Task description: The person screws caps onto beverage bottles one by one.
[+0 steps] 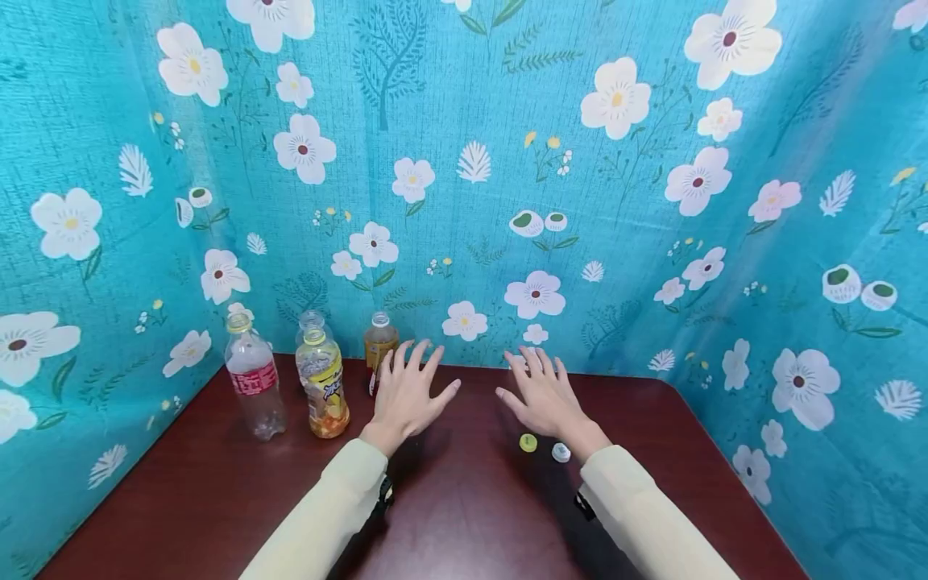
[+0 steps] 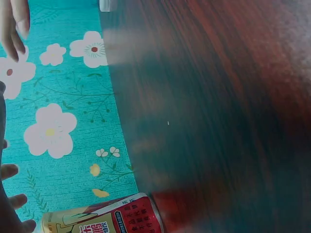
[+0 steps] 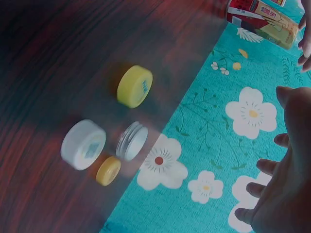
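Note:
My left hand [image 1: 409, 395] is held over the table with its fingers spread, just right of a bottle with an amber and red label [image 1: 380, 348]; nothing is in it. In the left wrist view that bottle [image 2: 104, 216] shows at the bottom. My right hand [image 1: 547, 399] hovers likewise, fingers straight and apart, with no object in it. Near its wrist lie a yellow-green cap [image 1: 528, 442] and a white cap [image 1: 561, 452]. The right wrist view also shows a threaded white cap [image 3: 132, 141] and a small orange-yellow cap [image 3: 108, 171] on the tabletop.
At the left stand a clear bottle with a pink-red label [image 1: 254, 379] and a yellow-labelled bottle [image 1: 325, 391], partly hiding another clear bottle [image 1: 312, 321]. All show uncapped necks. A teal flowered cloth [image 1: 464, 242] encloses the back and sides of the dark red table [image 1: 464, 515].

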`<state>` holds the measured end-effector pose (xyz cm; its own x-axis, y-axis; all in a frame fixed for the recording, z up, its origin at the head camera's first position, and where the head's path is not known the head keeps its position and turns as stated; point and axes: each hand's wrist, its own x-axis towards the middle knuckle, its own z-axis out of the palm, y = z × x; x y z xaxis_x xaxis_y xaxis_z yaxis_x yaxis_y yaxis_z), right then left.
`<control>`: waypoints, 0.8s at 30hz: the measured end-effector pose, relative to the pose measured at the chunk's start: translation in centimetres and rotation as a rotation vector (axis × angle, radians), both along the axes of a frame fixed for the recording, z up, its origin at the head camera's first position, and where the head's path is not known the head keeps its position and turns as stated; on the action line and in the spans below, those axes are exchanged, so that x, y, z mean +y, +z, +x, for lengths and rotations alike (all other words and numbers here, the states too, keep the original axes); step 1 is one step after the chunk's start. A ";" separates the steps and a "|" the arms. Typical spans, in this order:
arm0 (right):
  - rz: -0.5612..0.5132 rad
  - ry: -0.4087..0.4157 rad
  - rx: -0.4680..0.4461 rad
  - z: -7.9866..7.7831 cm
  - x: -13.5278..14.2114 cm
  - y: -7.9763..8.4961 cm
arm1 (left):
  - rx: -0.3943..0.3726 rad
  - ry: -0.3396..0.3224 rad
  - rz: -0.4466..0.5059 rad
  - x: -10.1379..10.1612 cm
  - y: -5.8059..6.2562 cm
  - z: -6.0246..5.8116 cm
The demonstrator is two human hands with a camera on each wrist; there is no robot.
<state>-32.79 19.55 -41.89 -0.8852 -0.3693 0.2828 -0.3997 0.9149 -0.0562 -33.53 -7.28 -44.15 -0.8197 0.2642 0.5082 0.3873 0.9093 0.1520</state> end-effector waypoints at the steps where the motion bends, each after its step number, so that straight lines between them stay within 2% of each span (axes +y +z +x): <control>1: -0.003 0.002 0.013 0.1 0.3 0.1 | 0.018 -0.004 0.011 -0.1 0.1 0.1; 6: -0.050 0.036 0.036 0.4 1.3 1.0 | 0.134 0.005 0.081 -1.0 0.9 0.1; 9: -0.087 0.035 0.017 0.5 1.8 1.6 | 0.155 0.019 0.113 -1.4 1.3 0.0; 15: -0.109 0.006 0.007 1.0 3.5 1.7 | 0.148 0.021 0.166 -1.9 1.2 0.0; 20: -0.099 0.005 -0.005 1.2 4.8 0.9 | 0.118 0.031 0.220 -2.3 0.5 0.2; 24: -0.113 -0.002 -0.047 1.1 5.7 0.2 | 0.102 0.044 0.266 -2.7 0.2 0.2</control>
